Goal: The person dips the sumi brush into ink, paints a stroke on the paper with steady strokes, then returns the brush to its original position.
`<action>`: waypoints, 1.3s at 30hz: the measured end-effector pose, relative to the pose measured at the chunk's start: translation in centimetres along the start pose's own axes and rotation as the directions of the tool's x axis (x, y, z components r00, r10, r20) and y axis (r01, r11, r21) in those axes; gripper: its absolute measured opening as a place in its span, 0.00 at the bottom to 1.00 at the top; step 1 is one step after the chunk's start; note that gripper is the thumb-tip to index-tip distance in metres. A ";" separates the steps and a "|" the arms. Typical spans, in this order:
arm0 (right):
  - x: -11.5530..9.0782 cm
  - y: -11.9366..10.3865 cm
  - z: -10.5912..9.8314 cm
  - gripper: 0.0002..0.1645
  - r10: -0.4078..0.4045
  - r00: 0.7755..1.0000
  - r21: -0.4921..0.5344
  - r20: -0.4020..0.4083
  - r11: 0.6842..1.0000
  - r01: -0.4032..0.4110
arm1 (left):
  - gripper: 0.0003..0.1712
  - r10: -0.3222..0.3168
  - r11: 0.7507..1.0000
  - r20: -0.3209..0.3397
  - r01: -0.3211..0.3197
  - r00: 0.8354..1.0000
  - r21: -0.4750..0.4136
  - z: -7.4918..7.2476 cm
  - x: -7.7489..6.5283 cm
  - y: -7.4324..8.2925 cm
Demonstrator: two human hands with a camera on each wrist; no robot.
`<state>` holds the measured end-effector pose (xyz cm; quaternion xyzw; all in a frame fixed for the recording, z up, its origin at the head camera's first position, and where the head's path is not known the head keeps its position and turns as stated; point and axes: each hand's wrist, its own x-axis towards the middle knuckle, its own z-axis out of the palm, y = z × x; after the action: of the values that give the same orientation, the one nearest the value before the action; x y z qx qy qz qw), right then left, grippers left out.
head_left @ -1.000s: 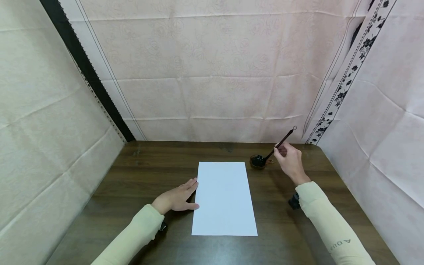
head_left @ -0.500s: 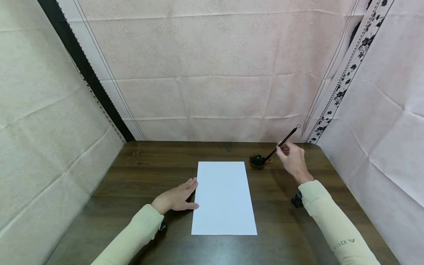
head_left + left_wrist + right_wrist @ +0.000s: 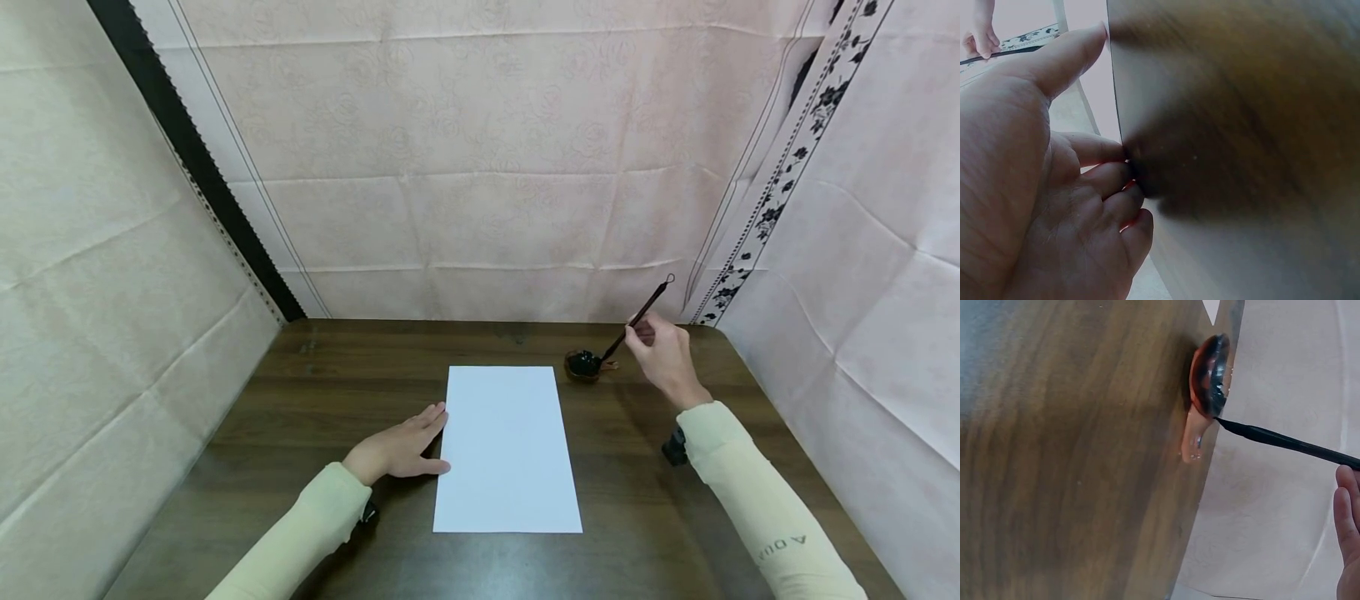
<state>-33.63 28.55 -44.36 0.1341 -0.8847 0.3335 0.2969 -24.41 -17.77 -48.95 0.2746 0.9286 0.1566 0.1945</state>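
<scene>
My right hand (image 3: 662, 354) pinches the dark handle of a writing brush (image 3: 649, 303), held at a slant with its loop end up. In the right wrist view the dark tip of the brush (image 3: 1272, 439) meets the rim of a small ink dish (image 3: 1209, 378), reddish brown with black ink inside and a short handle-like piece at one side. My left hand (image 3: 401, 446) lies with fingers spread along the left edge of a blank white sheet of paper (image 3: 504, 450), thumb and fingertips just over that edge. The left wrist view shows its fingertips touching down.
The brown wooden table (image 3: 315, 400) has rounded far corners. Pale patterned cloth (image 3: 480, 167) hangs behind it and on both sides, with a black strip (image 3: 202, 167) at left and a floral band at right. The ink dish stands near the far edge, right of the paper.
My right hand and the brush shift slightly right, and the handle's top end then rises a little, its tip staying at the ink dish. The left hand and paper keep their place.
</scene>
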 end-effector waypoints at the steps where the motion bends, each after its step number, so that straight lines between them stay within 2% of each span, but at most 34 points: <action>1: 0.2 -0.1 0.0 0.07 -0.004 1.000 0.003 0.001 1.000 0.004 | 0.55 -0.001 1.000 0.000 0.001 1.000 0.000 0.0 0.0 0.0; 9: 0.7 -0.9 0.3 0.08 0.003 1.000 0.020 0.022 1.000 -0.003 | 0.55 -0.007 1.000 -0.002 0.007 1.000 0.005 0.1 0.0 0.0; 19: 0.0 -0.5 1.6 0.07 0.033 0.997 0.030 0.068 0.999 -0.035 | 0.54 -0.020 1.000 0.003 0.020 1.000 0.004 0.2 0.1 0.0; 29: 0.1 -0.3 1.8 0.08 0.000 0.999 0.018 0.035 1.000 -0.001 | 0.55 -0.037 0.999 0.005 0.037 0.999 0.004 0.1 0.2 0.1; 39: 0.0 -0.2 1.6 0.07 0.000 1.000 0.006 0.017 1.000 0.000 | 0.55 -0.034 0.999 0.003 0.034 0.999 -0.001 0.0 0.2 0.1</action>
<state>-34.30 27.34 -45.23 0.1380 -0.8862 0.3348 0.2889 -24.52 -17.60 -49.01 0.2590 0.9327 0.1534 0.1988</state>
